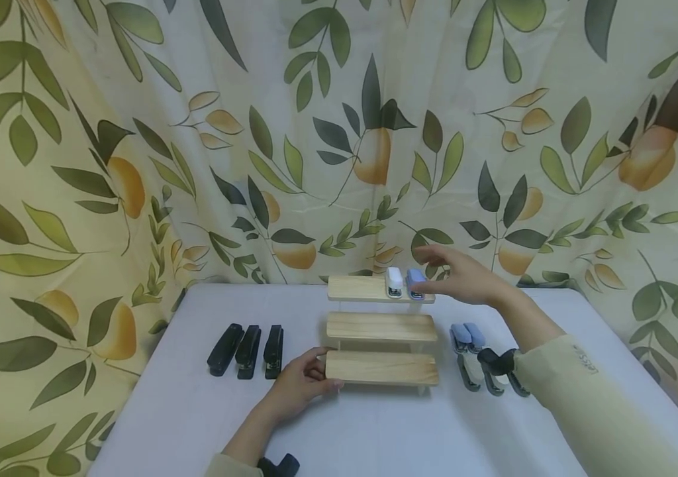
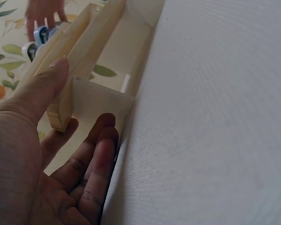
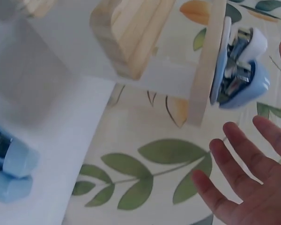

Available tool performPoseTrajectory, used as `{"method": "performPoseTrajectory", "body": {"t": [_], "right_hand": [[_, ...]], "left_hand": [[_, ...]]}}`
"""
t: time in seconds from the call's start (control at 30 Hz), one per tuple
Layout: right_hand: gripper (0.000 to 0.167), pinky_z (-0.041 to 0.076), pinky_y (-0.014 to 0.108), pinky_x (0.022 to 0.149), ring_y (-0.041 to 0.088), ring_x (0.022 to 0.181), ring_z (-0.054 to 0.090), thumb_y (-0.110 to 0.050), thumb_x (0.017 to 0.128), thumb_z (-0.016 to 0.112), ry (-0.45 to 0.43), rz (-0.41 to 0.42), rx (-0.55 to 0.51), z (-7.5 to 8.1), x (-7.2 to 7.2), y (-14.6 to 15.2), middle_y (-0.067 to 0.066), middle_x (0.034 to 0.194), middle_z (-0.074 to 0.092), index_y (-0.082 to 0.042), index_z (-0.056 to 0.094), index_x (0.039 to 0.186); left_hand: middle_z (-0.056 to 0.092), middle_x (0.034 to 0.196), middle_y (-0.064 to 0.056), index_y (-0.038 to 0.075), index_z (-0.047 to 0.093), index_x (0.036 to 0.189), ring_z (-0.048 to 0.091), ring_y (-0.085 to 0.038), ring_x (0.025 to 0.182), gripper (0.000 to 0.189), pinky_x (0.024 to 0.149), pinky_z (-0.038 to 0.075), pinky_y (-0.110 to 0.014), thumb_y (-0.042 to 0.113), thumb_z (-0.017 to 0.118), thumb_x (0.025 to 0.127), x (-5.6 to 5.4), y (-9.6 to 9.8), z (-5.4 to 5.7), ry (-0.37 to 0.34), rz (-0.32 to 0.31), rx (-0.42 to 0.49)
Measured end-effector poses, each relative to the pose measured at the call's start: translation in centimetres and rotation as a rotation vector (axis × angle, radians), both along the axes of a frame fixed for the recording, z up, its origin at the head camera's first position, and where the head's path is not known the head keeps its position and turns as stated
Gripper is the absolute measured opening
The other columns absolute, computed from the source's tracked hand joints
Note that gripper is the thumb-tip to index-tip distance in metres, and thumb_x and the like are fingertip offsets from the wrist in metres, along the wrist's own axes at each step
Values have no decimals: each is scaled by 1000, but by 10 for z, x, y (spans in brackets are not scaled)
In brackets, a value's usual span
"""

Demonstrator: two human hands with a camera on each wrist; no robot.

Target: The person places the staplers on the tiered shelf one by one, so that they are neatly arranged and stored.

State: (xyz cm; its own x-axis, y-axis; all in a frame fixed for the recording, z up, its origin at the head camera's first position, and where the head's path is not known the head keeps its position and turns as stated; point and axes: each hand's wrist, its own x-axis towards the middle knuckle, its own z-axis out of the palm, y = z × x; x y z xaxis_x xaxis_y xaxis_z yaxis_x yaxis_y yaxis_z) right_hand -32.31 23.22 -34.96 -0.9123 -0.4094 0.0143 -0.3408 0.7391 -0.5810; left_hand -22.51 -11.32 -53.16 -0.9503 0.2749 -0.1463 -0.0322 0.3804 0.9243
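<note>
A three-tier wooden stand [image 1: 381, 326] with pale supports is in the middle of the table. On its top tier a white stapler [image 1: 394, 281] and a blue stapler [image 1: 415, 279] lie side by side, toward the right end. My right hand [image 1: 467, 277] is beside the blue stapler; the right wrist view shows its fingers spread and apart from both staplers. At the left end of the lowest board, my left hand [image 1: 300, 383] holds the stand. The left wrist view shows the thumb [image 2: 51, 82] on top and a finger beneath the board.
Several black staplers [image 1: 247, 351] lie left of the stand. To its right are two blue staplers [image 1: 467, 335] and several pale ones [image 1: 471, 371], partly hidden by the right wrist's black camera [image 1: 496, 362]. A leaf-patterned curtain [image 1: 339, 132] hangs behind the white table [image 1: 375, 437].
</note>
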Motion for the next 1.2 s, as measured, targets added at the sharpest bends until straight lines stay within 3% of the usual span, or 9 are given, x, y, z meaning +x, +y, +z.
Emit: {"method": "performPoseTrajectory", "body": {"t": [0.2,0.43,0.87,1.2], "right_hand": [[87,37,70,111,42,141,46,-50,91,77,10,-13,-9,2,9,20,17,150,52,-12,37,159],[81,39,71,108,44,140,46,-45,93,76,-1,-30,-22,-3,16,39,21,152,49,-11,38,157],[81,47,67,101,46,134,49,-43,92,78,-26,-71,22,-25,23,65,26,149,51,-7,41,154],[82,50,66,97,50,133,49,-44,91,78,-109,-90,46,-55,22,83,29,148,51,-4,42,153]], "left_hand": [[68,104,2,26,56,147,61,-17,96,76,85,50,-33,49,86,81,-1,0,-1,-3,12,-12],[67,104,1,26,56,147,61,-18,96,75,86,51,-34,48,86,82,-2,0,-2,3,13,-5],[67,102,2,26,57,145,61,-17,94,71,83,51,-32,45,86,82,-2,-3,2,10,-3,6],[67,102,1,27,58,144,61,-18,94,69,82,51,-31,44,86,83,-3,-5,-1,21,-20,28]]}}
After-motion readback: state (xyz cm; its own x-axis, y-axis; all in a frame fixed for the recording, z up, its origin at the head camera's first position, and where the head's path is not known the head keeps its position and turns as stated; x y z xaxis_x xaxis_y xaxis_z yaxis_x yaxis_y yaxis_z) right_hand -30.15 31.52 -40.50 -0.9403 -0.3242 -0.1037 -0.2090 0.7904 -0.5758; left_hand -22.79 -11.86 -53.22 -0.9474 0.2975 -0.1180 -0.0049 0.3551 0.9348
